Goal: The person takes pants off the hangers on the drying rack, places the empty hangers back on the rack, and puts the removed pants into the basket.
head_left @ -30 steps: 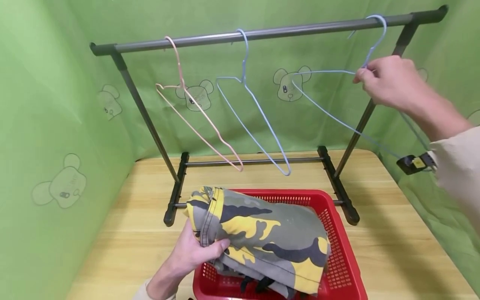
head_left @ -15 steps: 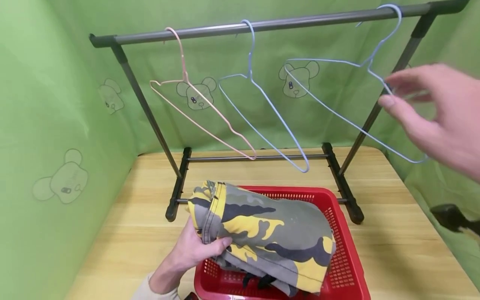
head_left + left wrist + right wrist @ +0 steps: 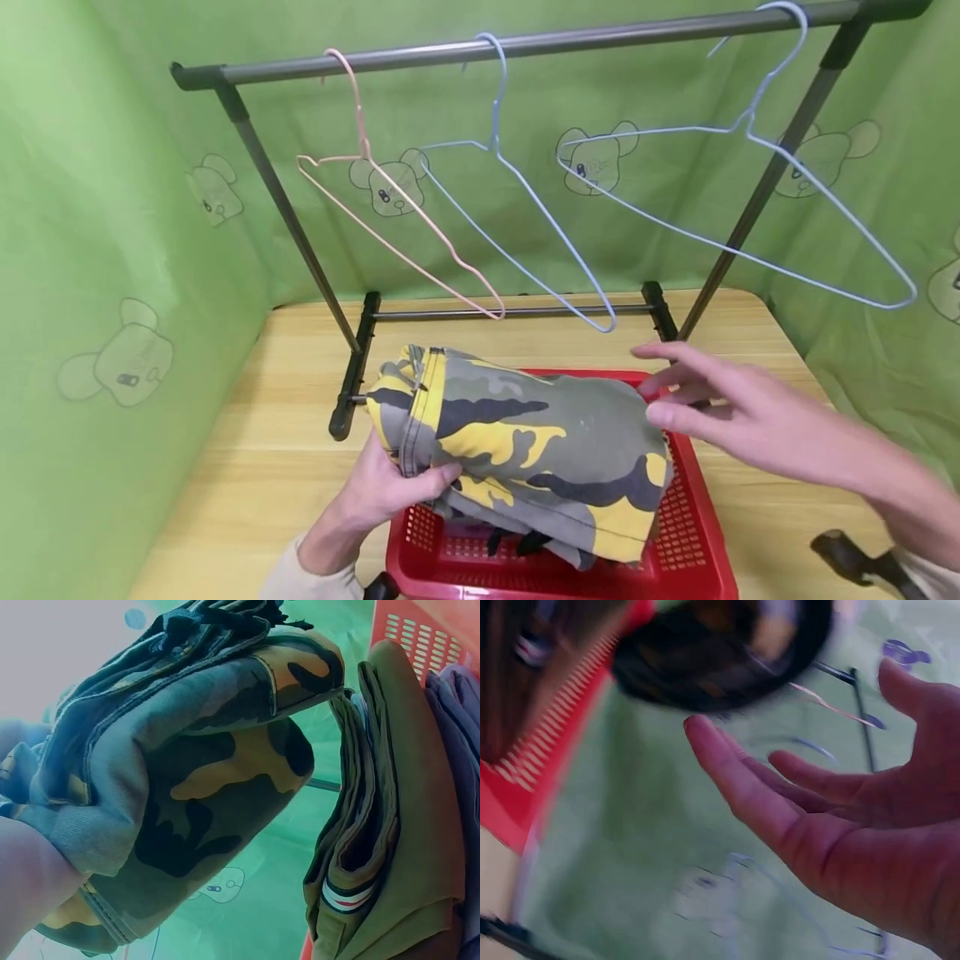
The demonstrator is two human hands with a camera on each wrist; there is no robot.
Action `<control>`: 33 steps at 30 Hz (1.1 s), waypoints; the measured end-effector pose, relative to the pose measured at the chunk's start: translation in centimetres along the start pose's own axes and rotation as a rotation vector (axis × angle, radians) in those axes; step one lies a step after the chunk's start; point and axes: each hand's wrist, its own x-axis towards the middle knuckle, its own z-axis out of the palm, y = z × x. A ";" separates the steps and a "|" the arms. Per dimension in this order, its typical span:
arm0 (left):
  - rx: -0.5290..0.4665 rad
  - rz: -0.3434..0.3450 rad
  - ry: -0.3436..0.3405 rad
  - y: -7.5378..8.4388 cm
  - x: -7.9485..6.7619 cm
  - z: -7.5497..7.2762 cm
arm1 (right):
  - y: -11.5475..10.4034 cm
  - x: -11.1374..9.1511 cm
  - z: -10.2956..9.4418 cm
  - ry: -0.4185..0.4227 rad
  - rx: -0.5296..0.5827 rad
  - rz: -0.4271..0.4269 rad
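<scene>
A folded grey, black and yellow camouflage garment (image 3: 540, 442), with black cords hanging below it, is held over a red basket (image 3: 701, 517). My left hand (image 3: 390, 492) grips its left end, thumb on top; the other fingers are hidden beneath the cloth. Close by the garment's right end is my right hand (image 3: 738, 417), its fingers loosely extended with nothing in them. Seen from the right wrist, that hand (image 3: 855, 802) is spread beside the dark blurred end of the bundle.
A dark metal rack (image 3: 637, 37) stands behind the basket. On its bar hang a pink hanger (image 3: 363, 143), a blue hanger (image 3: 496, 125) and another blue hanger (image 3: 756, 98) at the right. In the left wrist view, an olive folded garment (image 3: 420, 802) and a purple one (image 3: 459, 727) sit in the basket.
My right hand has let go of the right-hand blue hanger and come down to the garment's right end. The hanger swings free on the bar. My left hand keeps its grip.
</scene>
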 end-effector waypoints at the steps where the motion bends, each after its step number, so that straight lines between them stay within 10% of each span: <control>1: -0.006 0.012 -0.007 0.0 0.1 0.0 | 0.4 0.1 0.7 -0.040 0.069 -0.011; 6: -0.016 0.033 -0.016 -0.2 0.3 -0.1 | 2.1 0.7 3.3 -0.163 0.424 -0.024; 11: -0.010 0.028 -0.006 -0.4 0.2 -0.3 | 3.1 1.2 5.8 -0.075 0.639 -0.039; 19: -0.009 0.026 -0.077 -0.7 0.0 -0.4 | 2.5 1.7 6.1 0.138 0.178 -0.128; 26: 0.033 0.074 -0.120 -0.5 -0.2 -0.3 | 2.5 2.3 6.1 -0.009 0.208 -0.303; 33: 0.308 -0.077 0.119 0.6 0.0 -0.1 | 1.8 1.7 5.3 0.193 0.161 -0.229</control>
